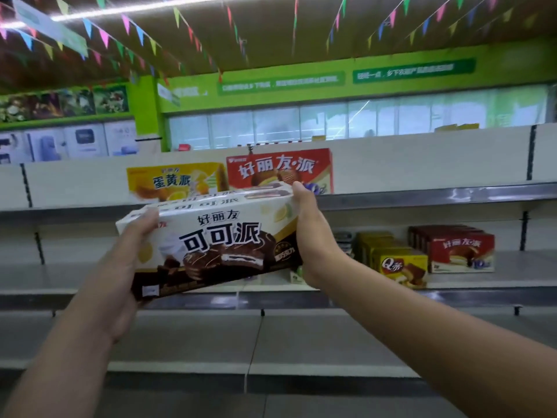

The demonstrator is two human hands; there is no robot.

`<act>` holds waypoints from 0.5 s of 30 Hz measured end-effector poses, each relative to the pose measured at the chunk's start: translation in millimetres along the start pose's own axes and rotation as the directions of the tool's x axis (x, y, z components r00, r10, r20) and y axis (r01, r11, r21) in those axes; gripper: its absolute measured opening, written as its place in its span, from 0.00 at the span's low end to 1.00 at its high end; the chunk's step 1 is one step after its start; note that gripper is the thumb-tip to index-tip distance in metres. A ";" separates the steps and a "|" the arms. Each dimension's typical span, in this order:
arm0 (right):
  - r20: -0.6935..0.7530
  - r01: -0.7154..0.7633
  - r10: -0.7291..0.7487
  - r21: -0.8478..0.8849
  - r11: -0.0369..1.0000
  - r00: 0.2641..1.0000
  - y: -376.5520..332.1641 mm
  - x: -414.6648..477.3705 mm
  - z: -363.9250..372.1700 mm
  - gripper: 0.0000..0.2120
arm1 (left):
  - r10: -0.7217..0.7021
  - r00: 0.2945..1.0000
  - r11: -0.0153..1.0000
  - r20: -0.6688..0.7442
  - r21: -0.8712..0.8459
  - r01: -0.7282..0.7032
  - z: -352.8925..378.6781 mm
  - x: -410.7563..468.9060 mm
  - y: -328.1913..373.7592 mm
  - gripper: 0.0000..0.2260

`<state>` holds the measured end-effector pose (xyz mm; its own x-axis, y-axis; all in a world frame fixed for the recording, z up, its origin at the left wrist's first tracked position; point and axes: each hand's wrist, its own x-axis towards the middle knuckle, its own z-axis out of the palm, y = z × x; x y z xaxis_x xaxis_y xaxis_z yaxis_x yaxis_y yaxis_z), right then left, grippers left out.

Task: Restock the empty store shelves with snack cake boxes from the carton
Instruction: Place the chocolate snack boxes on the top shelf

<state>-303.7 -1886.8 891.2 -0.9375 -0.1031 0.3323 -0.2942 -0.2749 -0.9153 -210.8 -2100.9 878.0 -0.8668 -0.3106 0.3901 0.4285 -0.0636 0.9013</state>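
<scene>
Left hand: thumb pressed on the front upper corner, remaining fingers curled behind the left end of the white-and-brown snack cake box. Firm grip.

Right hand: wrapped round the box's right end, thumb tip at the top edge, other fingers hidden behind the box.

Box held in the air between both hands, printed face to the camera, tilted with the left end lower, in front of the middle shelf. Whether a second like box lies behind it cannot be told.

Directly behind its upper edge, on the top shelf: a yellow box and a red box, upright and side by side.

Middle shelf, right of the right hand: a row of yellow Q boxes, then a row of red boxes, close together.

Lower shelf beneath the forearms. Coloured bunting overhead.
</scene>
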 end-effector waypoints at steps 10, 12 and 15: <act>-0.226 0.054 -0.068 -0.068 0.996 0.972 -79.8 32.9 -125.1 0.27 | 0.020 0.973 1.000 0.229 -0.011 -0.018 144.0 60.9 9.8 0.37; -0.269 0.071 -0.091 -0.083 0.994 0.959 -89.0 38.4 -150.5 0.26 | 0.016 0.970 1.000 0.243 0.001 -0.017 169.5 74.1 6.3 0.44; -0.312 0.084 -0.110 -0.096 0.992 0.944 -99.9 45.7 -183.5 0.26 | 0.011 0.954 1.000 0.300 0.010 -0.014 206.2 87.5 1.3 0.46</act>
<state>-351.3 -1688.7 956.1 -0.9103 0.2315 0.3431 -0.3882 -0.1897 -0.9018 -338.8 -1932.6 952.2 -0.8988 -0.0130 0.4382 0.4383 -0.0495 0.8975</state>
